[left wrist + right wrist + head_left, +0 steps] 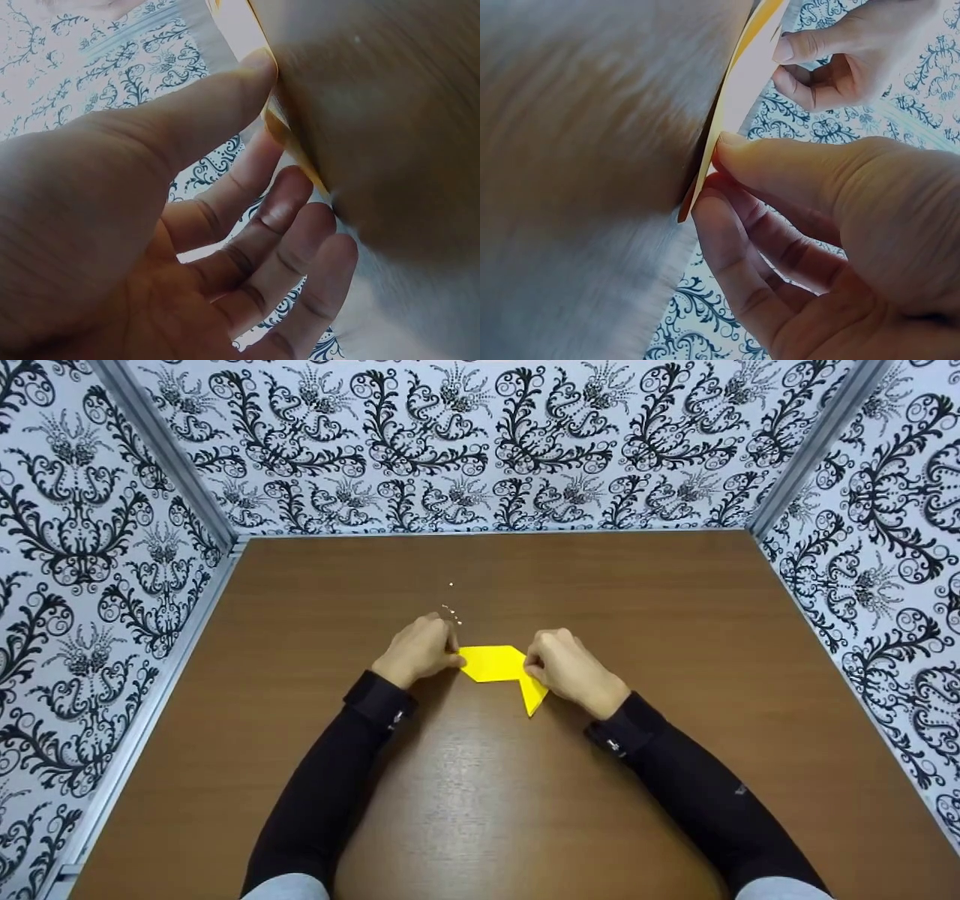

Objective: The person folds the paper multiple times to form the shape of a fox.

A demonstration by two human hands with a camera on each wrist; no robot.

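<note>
A folded piece of yellow paper [491,664] lies between the two hands in the middle of the table. Its right part bends down into a pointed flap [531,696]. The left hand [421,651] pinches the paper's left end between thumb and forefinger; in the left wrist view the other fingers extend loosely beside the table. At the paper's right side, by the bend, the right hand [568,666] pinches it with the thumb on top. The right wrist view shows the yellow paper [742,86] edge-on, with the left hand [840,64] at its far end.
The brown wooden table [465,795] reflects light near its front. Small white specks [452,613] show on it beyond the left hand. Patterned black-and-white panels [480,442] rise along the back and both sides, joined by metal posts [169,450].
</note>
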